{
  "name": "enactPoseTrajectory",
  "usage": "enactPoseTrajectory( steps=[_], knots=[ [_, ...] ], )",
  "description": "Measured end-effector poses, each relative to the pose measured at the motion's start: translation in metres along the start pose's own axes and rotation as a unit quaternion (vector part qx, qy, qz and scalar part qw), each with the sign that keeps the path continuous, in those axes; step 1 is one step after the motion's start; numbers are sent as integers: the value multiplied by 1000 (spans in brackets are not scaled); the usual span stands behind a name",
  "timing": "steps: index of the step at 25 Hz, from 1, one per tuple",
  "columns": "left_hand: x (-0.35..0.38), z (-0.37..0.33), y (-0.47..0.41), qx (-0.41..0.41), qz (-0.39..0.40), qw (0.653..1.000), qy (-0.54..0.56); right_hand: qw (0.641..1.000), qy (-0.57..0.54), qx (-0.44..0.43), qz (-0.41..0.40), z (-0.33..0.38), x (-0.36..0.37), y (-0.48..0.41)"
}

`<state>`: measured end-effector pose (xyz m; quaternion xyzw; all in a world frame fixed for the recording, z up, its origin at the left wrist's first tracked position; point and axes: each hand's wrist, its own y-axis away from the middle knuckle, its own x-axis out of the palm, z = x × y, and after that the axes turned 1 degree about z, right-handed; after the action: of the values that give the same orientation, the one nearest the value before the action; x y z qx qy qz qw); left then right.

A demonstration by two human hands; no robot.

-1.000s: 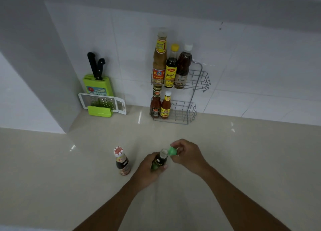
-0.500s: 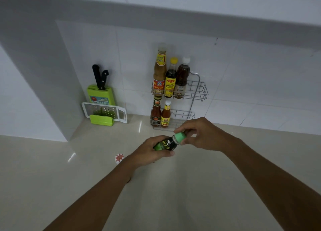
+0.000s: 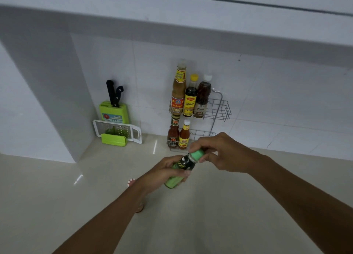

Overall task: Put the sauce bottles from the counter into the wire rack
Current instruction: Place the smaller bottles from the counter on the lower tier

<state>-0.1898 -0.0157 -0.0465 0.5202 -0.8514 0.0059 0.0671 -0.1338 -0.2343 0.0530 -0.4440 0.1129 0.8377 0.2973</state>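
A small dark bottle with a green label [image 3: 181, 167] is tilted in the air above the counter, held around its body by my left hand [image 3: 162, 174]. My right hand [image 3: 223, 153] pinches its green cap [image 3: 196, 155]. Behind my left forearm stands another sauce bottle on the counter; only its red-and-white cap [image 3: 131, 182] and a bit of its base show. The two-tier wire rack [image 3: 219, 108] hangs on the tiled wall, with three tall bottles [image 3: 190, 99] in the upper basket and two small red ones [image 3: 178, 137] in the lower.
A green knife block [image 3: 112, 111] with black-handled knives and a white-and-green grater [image 3: 118, 132] stand in the corner left of the rack. A grey wall pier juts out at the left. The right halves of both rack baskets hold nothing.
The cap, off the bottle a second ago, now sits on its neck under my right fingers. Both hands and the bottle have risen toward the rack, and my left forearm now hides the counter bottle.
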Motion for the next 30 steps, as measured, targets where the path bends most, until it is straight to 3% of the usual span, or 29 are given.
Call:
enactPoseTrajectory(
  steps=[3,7,9,11,13,14,15,17,19,21,24,27,30],
  knots=[
    [-6,-5,-2,-57,136,978,146,998,-13,-58,0,9,-6,-3],
    [-10,-3,-10,-93,289,921,246,992,4,-127,19,25,-11,-10],
    [-11,-5,-12,-107,322,902,265,989,15,-141,41,28,-16,-13],
    [-12,-10,-12,-117,270,930,222,992,50,-100,49,25,-18,-15],
    [-7,-14,-14,-90,95,989,67,994,109,4,18,23,-12,-18],
    [-2,-15,-17,-58,-16,997,-52,990,118,83,3,21,-9,-20],
    [2,-16,-21,-26,-106,982,-151,980,90,178,11,20,-9,-22],
    [9,-18,-29,2,-173,967,-185,950,8,304,66,21,-17,-25],
    [9,-23,-32,-28,-137,984,-115,968,16,248,41,16,-31,-25],
    [6,-31,-29,-46,-57,995,-69,988,122,91,-20,10,-35,-26],
    [8,-43,-29,-52,41,997,-32,953,279,-93,-74,-5,-19,-27],
    [14,-47,-33,-61,-18,992,-106,957,235,-27,-168,-11,-2,-32],
    [21,-41,-34,-64,-106,979,-165,959,203,50,-193,-16,15,-34]
  ],
)
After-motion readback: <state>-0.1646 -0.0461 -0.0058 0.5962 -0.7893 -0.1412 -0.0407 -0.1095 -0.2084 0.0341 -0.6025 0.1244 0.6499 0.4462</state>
